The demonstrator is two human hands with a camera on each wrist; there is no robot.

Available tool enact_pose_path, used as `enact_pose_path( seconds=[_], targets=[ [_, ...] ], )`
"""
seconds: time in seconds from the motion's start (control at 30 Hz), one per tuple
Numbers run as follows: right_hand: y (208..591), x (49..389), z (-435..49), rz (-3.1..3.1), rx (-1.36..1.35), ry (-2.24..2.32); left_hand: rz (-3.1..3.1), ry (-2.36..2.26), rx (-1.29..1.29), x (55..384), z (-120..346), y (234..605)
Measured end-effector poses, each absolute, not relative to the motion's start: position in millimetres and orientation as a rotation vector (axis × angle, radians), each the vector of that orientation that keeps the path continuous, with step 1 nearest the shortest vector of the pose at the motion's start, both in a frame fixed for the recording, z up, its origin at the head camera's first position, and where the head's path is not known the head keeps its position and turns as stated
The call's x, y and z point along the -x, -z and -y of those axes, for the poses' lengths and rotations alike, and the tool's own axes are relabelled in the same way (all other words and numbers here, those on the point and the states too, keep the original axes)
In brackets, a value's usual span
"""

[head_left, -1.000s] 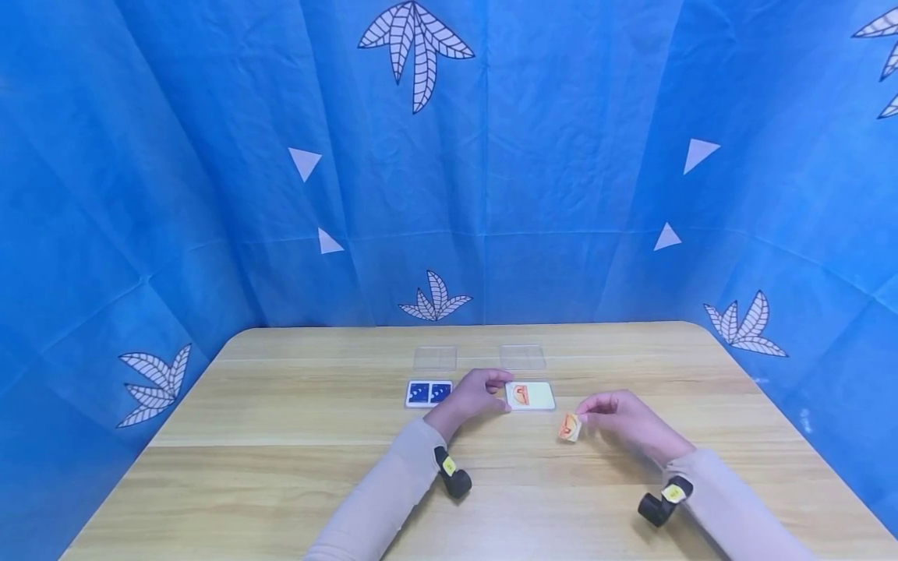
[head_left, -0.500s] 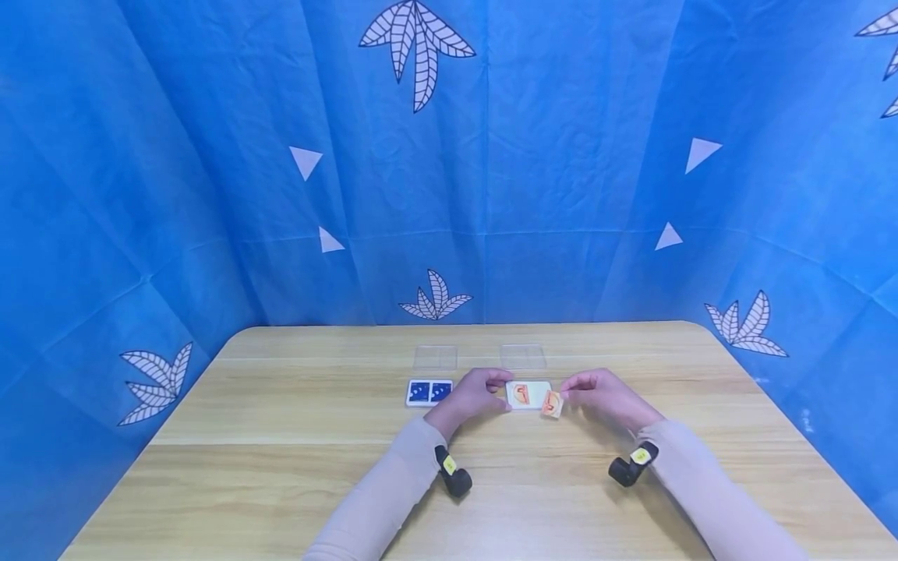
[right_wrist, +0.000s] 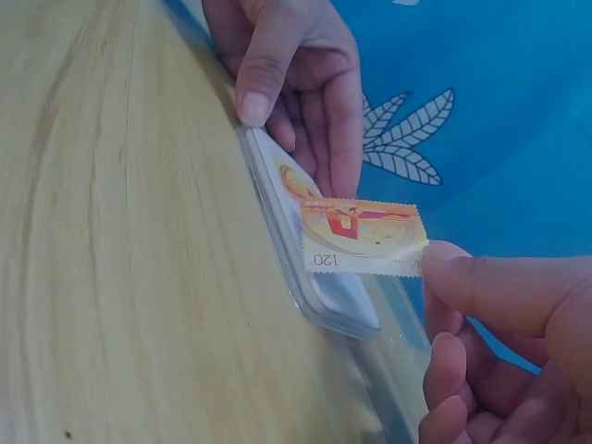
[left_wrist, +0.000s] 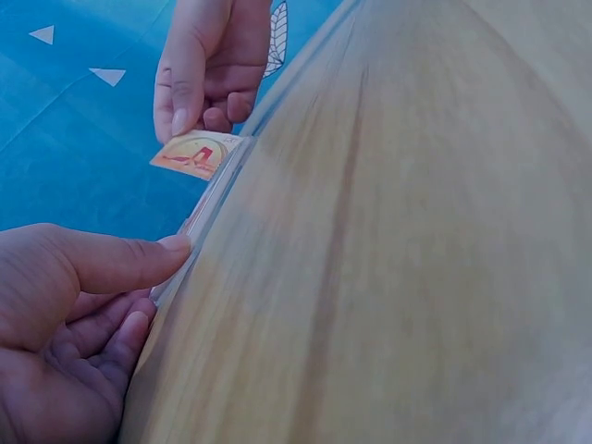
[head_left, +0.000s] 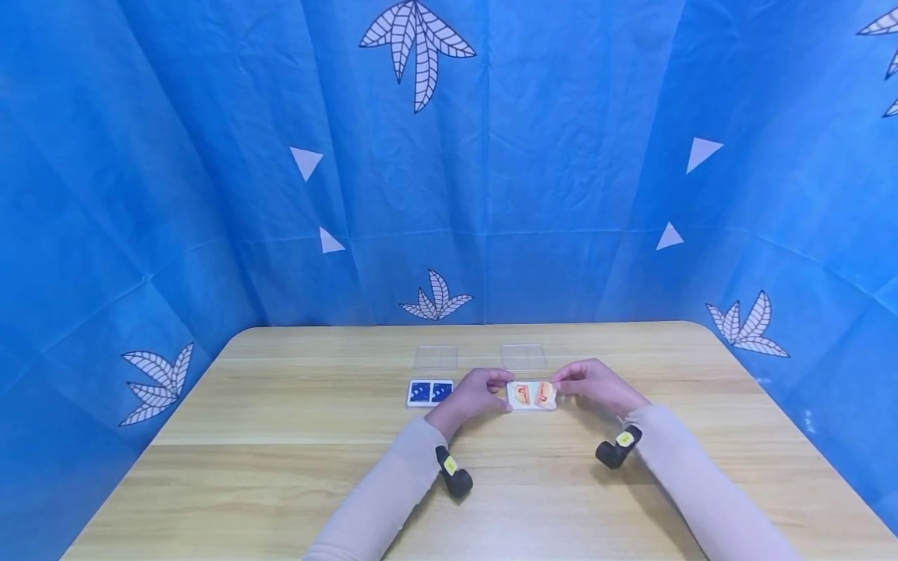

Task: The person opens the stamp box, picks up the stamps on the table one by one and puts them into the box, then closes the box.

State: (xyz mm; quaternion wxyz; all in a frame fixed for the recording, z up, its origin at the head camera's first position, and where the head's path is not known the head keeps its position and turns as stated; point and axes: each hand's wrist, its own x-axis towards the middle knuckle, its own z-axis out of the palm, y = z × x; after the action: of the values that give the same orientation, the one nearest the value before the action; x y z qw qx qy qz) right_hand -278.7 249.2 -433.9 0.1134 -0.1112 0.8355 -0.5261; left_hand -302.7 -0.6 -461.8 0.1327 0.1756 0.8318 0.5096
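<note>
My left hand grips the left end of a flat clear plastic case with a white insert, thumb and fingers on opposite sides. One orange stamp lies on the left half of the insert. A second orange stamp, with perforated edges and a printed value, is pinched at one edge by the thumb and finger of my right hand. It is tilted over the right half of the case. In the right wrist view it partly covers the stamp lying in the case.
To the left on the wooden table lies another white-backed case with two dark blue stamps. Behind the cases are two transparent lids, one left and one right. A blue patterned cloth hangs behind the table.
My right hand has moved left and away from me, carrying the stamp from the table's right side to over the case's right half. My left hand has stayed on the case.
</note>
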Motion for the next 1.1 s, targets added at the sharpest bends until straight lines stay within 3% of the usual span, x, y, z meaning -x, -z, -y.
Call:
enact_pose_path(
  seconds=[0.7,1.1],
  targets=[
    [451.5,296.6,-239.0,-2.58,0.36,1.509,-2.424,-1.481,-0.497,304.6,-0.2,464.5],
    [438.7,289.0,-230.9,-2.6,0.376,1.531,-2.437,-1.466,-0.521,304.2,0.5,465.3]
  ],
)
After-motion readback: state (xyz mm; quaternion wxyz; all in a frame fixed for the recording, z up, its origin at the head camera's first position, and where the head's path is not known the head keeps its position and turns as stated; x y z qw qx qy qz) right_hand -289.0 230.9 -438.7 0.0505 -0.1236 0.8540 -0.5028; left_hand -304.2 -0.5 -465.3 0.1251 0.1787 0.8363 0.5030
